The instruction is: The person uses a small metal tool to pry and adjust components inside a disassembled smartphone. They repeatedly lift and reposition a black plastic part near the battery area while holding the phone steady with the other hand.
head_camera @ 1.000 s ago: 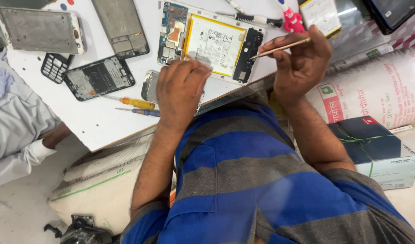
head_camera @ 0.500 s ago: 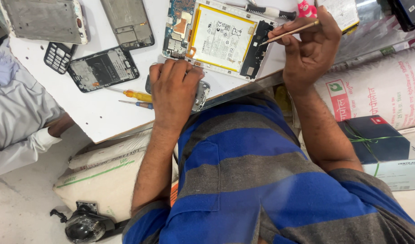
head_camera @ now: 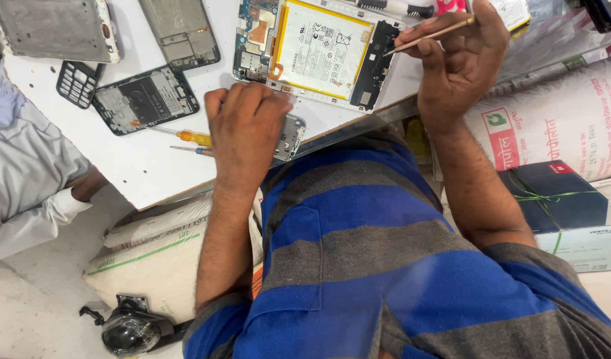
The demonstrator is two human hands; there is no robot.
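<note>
Right hand (head_camera: 461, 63) pinches a thin brass-coloured metal tool (head_camera: 430, 34), its long axis pointing left, tip touching the opened white tablet with yellow-edged battery (head_camera: 318, 50) on the white tabletop (head_camera: 139, 166). Left hand (head_camera: 247, 133), nearer, presses flat over a small silver phone frame (head_camera: 289, 136).

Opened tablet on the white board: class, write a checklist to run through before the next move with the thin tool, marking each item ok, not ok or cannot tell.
1. Right hand has a pinch grip on the thin tool: ok.
2. Tool tip is at the black strip of the opened tablet: ok.
3. Left hand steadies the tablet: not ok; it rests on a small silver frame.
4. Screwdrivers lie clear of the tablet: ok.
5. Battery is unplugged: cannot tell.
</note>
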